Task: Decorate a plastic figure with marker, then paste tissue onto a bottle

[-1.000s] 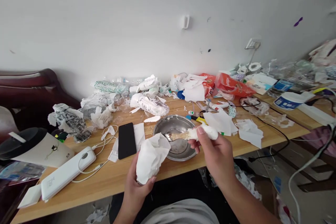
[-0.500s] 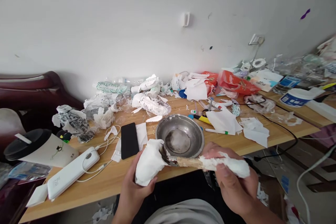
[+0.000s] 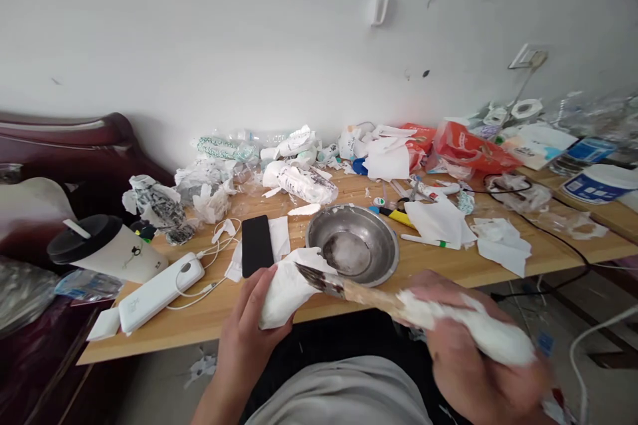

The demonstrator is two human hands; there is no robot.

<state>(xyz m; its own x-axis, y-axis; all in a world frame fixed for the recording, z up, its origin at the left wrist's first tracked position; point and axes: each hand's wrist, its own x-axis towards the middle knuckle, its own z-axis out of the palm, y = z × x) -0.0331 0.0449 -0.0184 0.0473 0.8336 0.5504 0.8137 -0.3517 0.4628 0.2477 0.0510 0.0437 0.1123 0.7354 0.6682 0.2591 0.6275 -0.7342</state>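
My left hand (image 3: 256,322) is closed around a white paper-covered piece (image 3: 286,292), whose inner form is hidden. In my right hand (image 3: 473,345) is a paintbrush (image 3: 369,295), gripped by a handle wrapped in white paper. The brush's dark bristles lie against the upper right side of the white piece, or just over it; I cannot tell whether they touch. Just beyond both hands sits a metal bowl (image 3: 391,255) with some dull residue in its bottom.
Left of the bowl lie a black phone (image 3: 257,246), a white power bank (image 3: 162,292) with a cable, and a lidded cup (image 3: 114,252). Paper-covered bottles (image 3: 304,184) line the back. Tissue sheets (image 3: 438,222), a yellow cutter (image 3: 399,216) and red packaging (image 3: 468,149) are to the right.
The brush has swung up, so its bristles now sit higher on the white piece and its handle slopes down to the right. My right hand moved right and lower. The camera view shifted.
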